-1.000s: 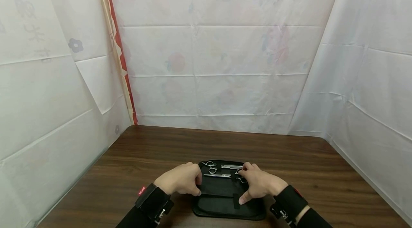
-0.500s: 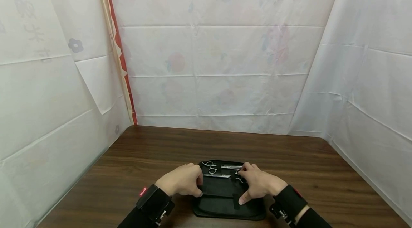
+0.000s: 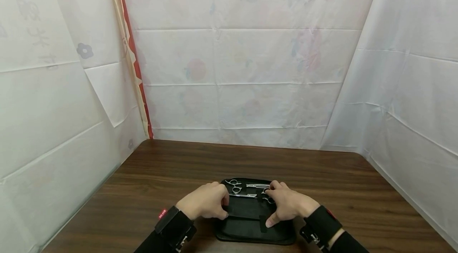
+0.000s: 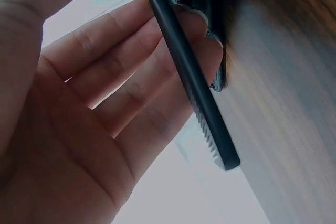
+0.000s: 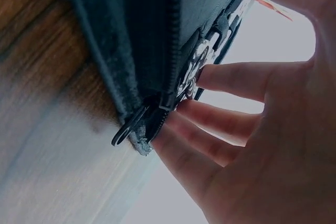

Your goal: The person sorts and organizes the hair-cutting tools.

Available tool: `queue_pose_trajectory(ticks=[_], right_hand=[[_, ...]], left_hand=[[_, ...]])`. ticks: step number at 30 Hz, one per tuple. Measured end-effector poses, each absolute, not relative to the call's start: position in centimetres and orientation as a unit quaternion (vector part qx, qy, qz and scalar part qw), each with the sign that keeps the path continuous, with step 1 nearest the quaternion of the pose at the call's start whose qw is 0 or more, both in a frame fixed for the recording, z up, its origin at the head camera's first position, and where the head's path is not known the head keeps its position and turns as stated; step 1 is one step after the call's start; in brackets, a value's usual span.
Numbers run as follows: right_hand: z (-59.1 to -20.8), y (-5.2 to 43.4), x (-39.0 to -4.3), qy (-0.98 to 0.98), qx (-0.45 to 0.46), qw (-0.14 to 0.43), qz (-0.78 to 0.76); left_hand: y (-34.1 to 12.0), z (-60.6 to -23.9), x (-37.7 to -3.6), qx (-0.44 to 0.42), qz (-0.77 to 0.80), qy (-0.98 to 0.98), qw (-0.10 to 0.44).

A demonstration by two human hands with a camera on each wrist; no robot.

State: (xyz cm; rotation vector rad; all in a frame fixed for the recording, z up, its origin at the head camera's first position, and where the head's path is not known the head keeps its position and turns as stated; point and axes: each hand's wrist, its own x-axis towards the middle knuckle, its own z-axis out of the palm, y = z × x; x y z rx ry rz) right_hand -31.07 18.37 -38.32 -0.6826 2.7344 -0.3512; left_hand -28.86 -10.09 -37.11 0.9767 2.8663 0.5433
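A black zip case (image 3: 255, 234) lies unfolded on the table. Two pairs of silver hairdressing scissors (image 3: 247, 195) lie in its far half, their handles at opposite ends. At the case's left edge my left hand (image 3: 205, 201) pinches a black comb (image 4: 195, 87) near the case's middle. The comb's toothed end sticks out free in the left wrist view; its other end is hidden. My right hand (image 3: 288, 201) rests on the right edge, fingertips by the scissor handles (image 5: 197, 64) and thumb near a short black strap (image 3: 262, 224).
A black zip pull (image 5: 128, 127) hangs at the case's corner. The brown wooden table (image 3: 171, 161) reaches back to white sheets (image 3: 229, 106), which also stand on both sides. Black bands are strapped on both wrists.
My left hand has shifted slightly to the right, further over the case's left edge. The right hand and the case have stayed in place.
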Motion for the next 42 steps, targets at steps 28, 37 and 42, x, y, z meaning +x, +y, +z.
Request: queue_pose_trajectory(ticks=[28,37,42], right_hand=[[-38.1,18.2,-30.9,0.952,-0.236,0.151,-0.121],[-38.1,18.3,-30.9,0.953,-0.233,0.151,-0.123],[-38.1,18.3,-30.9,0.952,-0.232,0.152,-0.126]], left_hand=[[-8.8,-37.6,-28.6,0.319,0.153,0.935,0.025],[-8.7,-37.6,-28.5,0.315,0.138,0.938,0.04],[-8.7,-37.6,-28.6,0.308,0.126,0.941,0.057]])
